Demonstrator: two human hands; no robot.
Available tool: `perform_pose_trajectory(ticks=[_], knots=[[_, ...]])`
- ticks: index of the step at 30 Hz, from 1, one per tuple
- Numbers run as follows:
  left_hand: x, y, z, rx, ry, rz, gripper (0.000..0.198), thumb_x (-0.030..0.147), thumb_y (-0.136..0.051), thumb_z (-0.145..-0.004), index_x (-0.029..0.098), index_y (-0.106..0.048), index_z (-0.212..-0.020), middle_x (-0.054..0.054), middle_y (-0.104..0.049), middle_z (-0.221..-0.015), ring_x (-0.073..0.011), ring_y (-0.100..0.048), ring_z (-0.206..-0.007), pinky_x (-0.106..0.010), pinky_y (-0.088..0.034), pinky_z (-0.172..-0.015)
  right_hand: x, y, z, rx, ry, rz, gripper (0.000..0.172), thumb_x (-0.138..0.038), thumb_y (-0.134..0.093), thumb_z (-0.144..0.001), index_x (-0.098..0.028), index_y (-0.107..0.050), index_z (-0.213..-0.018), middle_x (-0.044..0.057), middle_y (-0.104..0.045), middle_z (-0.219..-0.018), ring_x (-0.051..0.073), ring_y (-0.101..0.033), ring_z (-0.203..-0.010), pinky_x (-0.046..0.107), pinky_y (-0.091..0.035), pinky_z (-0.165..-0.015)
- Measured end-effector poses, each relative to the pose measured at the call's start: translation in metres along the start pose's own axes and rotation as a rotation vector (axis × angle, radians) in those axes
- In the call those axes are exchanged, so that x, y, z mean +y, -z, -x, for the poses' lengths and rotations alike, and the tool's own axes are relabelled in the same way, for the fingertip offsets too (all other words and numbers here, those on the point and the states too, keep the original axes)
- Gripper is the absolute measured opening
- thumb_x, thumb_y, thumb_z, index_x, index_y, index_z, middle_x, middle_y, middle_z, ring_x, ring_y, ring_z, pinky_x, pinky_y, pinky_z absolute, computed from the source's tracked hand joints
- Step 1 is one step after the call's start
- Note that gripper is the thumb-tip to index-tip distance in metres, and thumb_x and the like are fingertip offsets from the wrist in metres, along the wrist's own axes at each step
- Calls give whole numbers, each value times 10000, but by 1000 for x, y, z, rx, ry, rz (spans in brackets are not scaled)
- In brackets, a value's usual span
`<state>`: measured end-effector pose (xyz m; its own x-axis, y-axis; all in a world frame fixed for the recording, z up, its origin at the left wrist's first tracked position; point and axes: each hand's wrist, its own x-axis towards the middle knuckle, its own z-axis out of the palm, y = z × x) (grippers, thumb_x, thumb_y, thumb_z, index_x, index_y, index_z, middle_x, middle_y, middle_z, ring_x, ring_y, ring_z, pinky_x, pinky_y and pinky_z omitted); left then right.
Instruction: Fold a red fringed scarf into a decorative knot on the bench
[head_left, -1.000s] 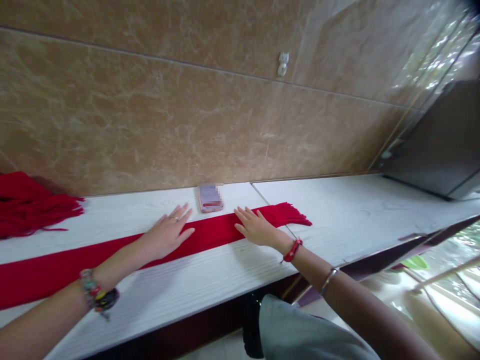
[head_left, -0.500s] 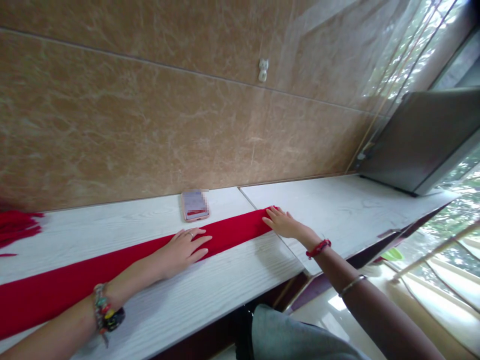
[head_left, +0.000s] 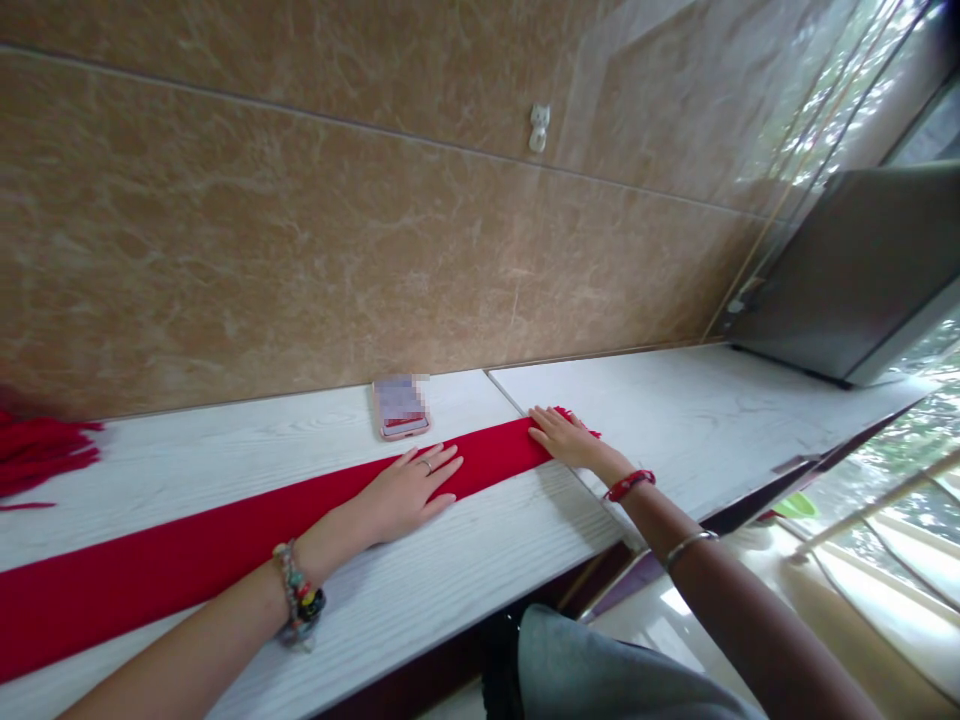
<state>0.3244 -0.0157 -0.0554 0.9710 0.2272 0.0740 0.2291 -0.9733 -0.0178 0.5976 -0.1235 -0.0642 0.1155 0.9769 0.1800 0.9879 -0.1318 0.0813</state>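
Note:
A long red scarf lies as a flat strip along the white counter, running from the left edge of view to the middle. Red fringe shows at its right end, partly under my right hand, which rests flat there with fingers stretched out. My left hand lies palm down on the scarf further left, fingers spread. Another bunch of red fringe sits at the far left, near the wall. Behind the scarf, close to my left hand, is a phone in a pinkish case.
The white wood-grain counter has a seam near my right hand. Behind it rises a brown tiled wall with a small white hook. A large grey box-like object stands at the right end, by a window.
My left hand has slid right along the scarf, closer to my right hand. The right hand has shifted slightly left, and fringe now shows beyond it. The view has moved a little.

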Motion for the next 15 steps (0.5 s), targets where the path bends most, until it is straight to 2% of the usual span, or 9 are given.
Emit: perform_pose_trajectory(ticks=[2, 3, 6, 8, 11, 15], knots=[[4, 5, 4, 19, 28, -44, 435, 402, -345, -877, 210, -416, -1261, -77, -390, -1332, -221, -392, -1180, -351, -299, -973, -11, 11, 1, 83, -9, -69, 439, -259, -363, -871, -72, -386, -1268, 199, -338, -1343, 279, -289, -1245, 484, -289, -969], [6, 8, 7, 32, 43, -64, 403, 385, -362, -874, 205, -466, -1219, -86, -448, -1278, -222, -456, -1115, -345, -349, -931, -20, 17, 2, 103, 51, -114, 457, -282, -367, -870, -74, -376, -1277, 185, -368, -1329, 260, -320, -1230, 442, -302, -976], [9, 14, 16, 58, 85, -98, 307, 329, -403, -865, 194, -565, -1088, -88, -551, -1097, -200, -562, -922, -302, -450, -773, -51, 30, 2, 56, 338, -238, 341, -271, -397, -861, -170, -528, -1159, 60, -558, -1171, 167, -482, -1090, 286, -371, -936], [10, 18, 22, 51, 102, -107, 250, 280, -432, -855, 188, -590, -1025, -79, -566, -1031, -193, -573, -874, -279, -470, -697, -66, 32, 1, 18, 442, -243, 264, -237, -431, -849, -192, -611, -1036, 30, -625, -1046, 148, -541, -992, 259, -412, -886], [11, 24, 26, 28, 106, -92, 210, 210, -448, -846, 194, -597, -992, -61, -576, -991, -190, -575, -861, -267, -475, -654, -73, 31, -2, 41, 508, -216, 237, -195, -438, -849, -154, -639, -968, 62, -646, -984, 164, -568, -935, 285, -451, -836], [9, 29, 27, -4, 98, -56, 235, 138, -409, -852, 187, -610, -965, -54, -599, -928, -180, -585, -841, -272, -475, -681, -68, 32, 1, 87, 552, -162, 230, -180, -440, -851, -133, -633, -967, 73, -655, -963, 167, -585, -909, 287, -470, -811]])
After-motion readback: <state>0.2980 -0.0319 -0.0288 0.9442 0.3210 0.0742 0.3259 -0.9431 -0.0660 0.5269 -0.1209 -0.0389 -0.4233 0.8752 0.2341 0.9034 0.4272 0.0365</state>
